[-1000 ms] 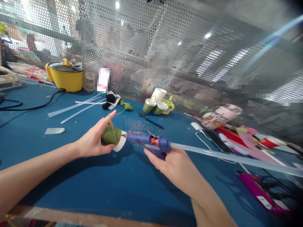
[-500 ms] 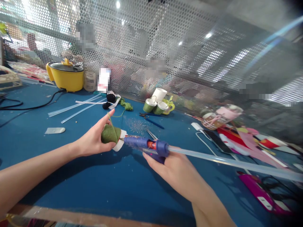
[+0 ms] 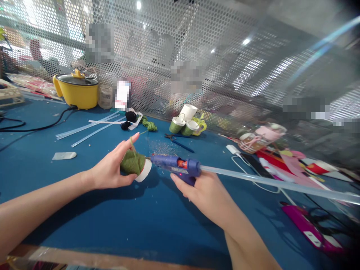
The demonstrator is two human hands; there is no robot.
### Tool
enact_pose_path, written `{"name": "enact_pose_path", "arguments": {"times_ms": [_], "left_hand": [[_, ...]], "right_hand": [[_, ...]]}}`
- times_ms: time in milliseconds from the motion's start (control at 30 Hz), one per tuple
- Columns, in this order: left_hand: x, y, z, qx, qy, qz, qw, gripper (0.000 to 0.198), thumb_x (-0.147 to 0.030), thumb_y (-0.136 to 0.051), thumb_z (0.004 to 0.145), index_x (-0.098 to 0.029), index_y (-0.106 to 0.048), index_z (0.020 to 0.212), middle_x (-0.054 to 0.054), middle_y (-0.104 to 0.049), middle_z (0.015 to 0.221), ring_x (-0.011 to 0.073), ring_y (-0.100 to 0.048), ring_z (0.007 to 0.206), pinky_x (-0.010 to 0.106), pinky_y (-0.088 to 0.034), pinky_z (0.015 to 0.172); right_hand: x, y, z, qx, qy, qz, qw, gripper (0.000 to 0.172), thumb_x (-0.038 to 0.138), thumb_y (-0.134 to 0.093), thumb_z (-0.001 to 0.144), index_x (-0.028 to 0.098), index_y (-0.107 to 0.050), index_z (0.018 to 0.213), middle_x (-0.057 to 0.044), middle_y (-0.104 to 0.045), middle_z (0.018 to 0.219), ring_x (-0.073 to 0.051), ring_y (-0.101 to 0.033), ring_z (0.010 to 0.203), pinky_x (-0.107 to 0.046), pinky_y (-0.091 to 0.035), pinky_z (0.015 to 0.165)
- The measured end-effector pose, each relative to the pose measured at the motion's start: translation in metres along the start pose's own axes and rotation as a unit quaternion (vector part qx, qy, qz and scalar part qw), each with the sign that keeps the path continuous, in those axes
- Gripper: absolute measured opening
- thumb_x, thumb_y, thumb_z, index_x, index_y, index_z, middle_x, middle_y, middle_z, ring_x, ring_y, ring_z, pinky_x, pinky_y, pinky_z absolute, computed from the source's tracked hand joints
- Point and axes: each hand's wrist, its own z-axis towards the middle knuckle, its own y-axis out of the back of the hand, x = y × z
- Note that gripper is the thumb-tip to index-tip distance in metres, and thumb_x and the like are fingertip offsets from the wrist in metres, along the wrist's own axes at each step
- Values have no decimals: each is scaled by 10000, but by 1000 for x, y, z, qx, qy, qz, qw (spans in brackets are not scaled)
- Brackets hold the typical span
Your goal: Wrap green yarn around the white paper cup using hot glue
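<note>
My left hand [image 3: 114, 168] is wrapped round a paper cup [image 3: 131, 162] wound with green yarn, its white end facing right. A strand of that yarn passes over my raised index finger. In my right hand [image 3: 209, 195] is a blue glue gun [image 3: 174, 165], its nozzle at the upper edge of the cup's white end; whether they touch I cannot tell. From the back of the gun a long clear glue stick [image 3: 253, 180] runs off to the right. Behind my left hand lies the loose green yarn [image 3: 150, 126].
Blue pliers [image 3: 181, 144] and green-wrapped cups [image 3: 177, 125] stand or lie beyond the gun. A yellow pot [image 3: 80, 93] and clear glue sticks [image 3: 92, 125] are at the left. At the right are a phone [image 3: 254, 165], cables and a magenta power strip [image 3: 306, 225].
The cup has turned in my left hand, showing more of its white rim. The glue gun has shifted slightly up and right, and its nozzle now sits higher along the white end.
</note>
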Motion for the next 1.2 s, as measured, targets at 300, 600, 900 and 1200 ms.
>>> {"name": "enact_pose_path", "arguments": {"times_ms": [300, 600, 900, 1200], "left_hand": [[0, 0, 0, -9, -10, 13, 1000, 931, -171, -608, 680, -210, -62, 1433, 75, -483, 1058, 221, -510, 909, 383, -437, 864], [1, -2, 1, -15, 33, -37, 999, 925, -178, -612, 677, -209, -78, 1432, 65, -482, 1040, 205, -534, 876, 368, -444, 855], [0, -1, 4, -14, 92, -76, 993, 922, -214, -613, 677, -219, -79, 1429, 43, -478, 998, 172, -545, 767, 313, -465, 722], [-2, 1, 6, -6, 113, -72, 991, 936, -222, -617, 663, -197, -78, 1427, 44, -478, 986, 170, -540, 744, 318, -460, 700]], "right_hand": [[0, 1, -1, 5, 2, 4, 1000, 185, 331, -520, 807, 198, -610, 715, 25, -565, 449, -169, -564, 451, -275, -445, 492], [-4, -1, -3, 4, 9, -16, 1000, 226, 372, -517, 811, 202, -597, 686, 21, -548, 447, -172, -559, 472, -278, -428, 507], [-4, 0, -9, 26, 28, -71, 997, 216, 375, -495, 820, 205, -622, 784, -15, -659, 647, -205, -616, 642, -301, -441, 611], [2, 3, -11, 54, 20, -81, 995, 185, 350, -498, 825, 237, -639, 791, 14, -680, 730, -172, -620, 660, -266, -430, 590]]}}
